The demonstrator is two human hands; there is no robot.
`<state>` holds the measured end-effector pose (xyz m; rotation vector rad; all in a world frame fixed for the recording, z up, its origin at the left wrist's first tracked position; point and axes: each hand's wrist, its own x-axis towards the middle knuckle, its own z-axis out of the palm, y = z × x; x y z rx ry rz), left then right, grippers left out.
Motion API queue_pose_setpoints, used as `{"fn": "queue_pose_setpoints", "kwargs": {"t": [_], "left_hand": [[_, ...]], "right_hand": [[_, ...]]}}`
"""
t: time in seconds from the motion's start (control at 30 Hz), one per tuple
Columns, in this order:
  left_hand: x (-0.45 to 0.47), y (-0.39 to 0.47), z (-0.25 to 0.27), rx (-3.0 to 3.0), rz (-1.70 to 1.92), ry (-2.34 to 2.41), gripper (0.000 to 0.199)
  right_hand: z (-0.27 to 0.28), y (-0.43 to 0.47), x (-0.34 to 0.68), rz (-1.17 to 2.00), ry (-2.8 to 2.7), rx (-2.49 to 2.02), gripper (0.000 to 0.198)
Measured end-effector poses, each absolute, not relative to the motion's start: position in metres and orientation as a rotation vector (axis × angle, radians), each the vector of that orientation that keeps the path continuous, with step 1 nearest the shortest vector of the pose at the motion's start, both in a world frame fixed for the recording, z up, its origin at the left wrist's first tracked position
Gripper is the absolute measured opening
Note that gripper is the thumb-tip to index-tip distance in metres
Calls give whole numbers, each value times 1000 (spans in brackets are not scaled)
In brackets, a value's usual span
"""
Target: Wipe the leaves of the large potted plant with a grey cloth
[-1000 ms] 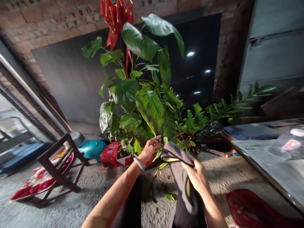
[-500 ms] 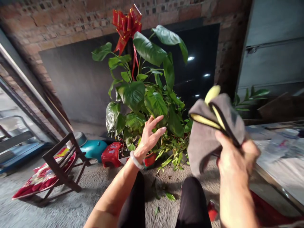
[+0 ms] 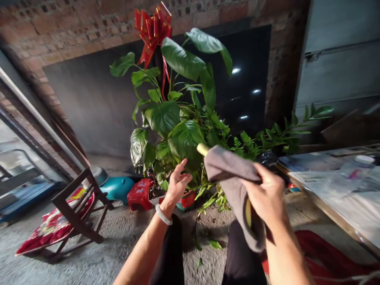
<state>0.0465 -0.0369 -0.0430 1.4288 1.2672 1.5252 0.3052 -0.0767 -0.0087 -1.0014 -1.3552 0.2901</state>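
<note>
A tall leafy potted plant stands in front of me, with broad glossy green leaves and a red ribbon bow at its top. My right hand is closed on a folded grey cloth with a yellow side and dark edging; part of it hangs down over my right knee. The cloth's yellow tip reaches close to a large leaf. My left hand, with a pale bracelet on the wrist, is just below that leaf, fingers apart and holding nothing. Whether its fingertips touch the foliage I cannot tell.
On the left is a wooden chair with a red floral cushion. Beside the plant's base are a teal rounded object and a red plastic stool. A cluttered table stands at right. Fallen leaves lie on the floor.
My right hand has moved left and slightly down with the cloth, bringing it near the big leaf. My left hand has dropped a little lower and left, away from the leaves.
</note>
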Motion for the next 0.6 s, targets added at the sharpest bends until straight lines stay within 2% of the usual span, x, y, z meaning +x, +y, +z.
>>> {"fn": "queue_pose_setpoints", "kwargs": {"t": [0.1, 0.17, 0.27, 0.43, 0.5, 0.6], "left_hand": [[53, -29, -50, 1491, 1475, 1263, 80], [57, -23, -56, 1548, 1465, 1253, 77], [54, -14, -68, 1627, 1478, 1287, 76], [34, -11, -91, 1662, 1457, 1357, 75], [32, -13, -95, 1671, 1469, 1337, 74], [39, -16, -96, 1679, 1480, 1302, 73]], "right_hand": [[29, -43, 295, 13, -1194, -903, 25], [38, -11, 275, -16, -1267, -895, 26], [9, 15, 252, 156, -1479, -1036, 30], [-56, -26, 285, 306, -1471, -1143, 20], [-48, -37, 310, 250, -1345, -1142, 24], [-5, -18, 323, 47, -1144, -1111, 29]]}}
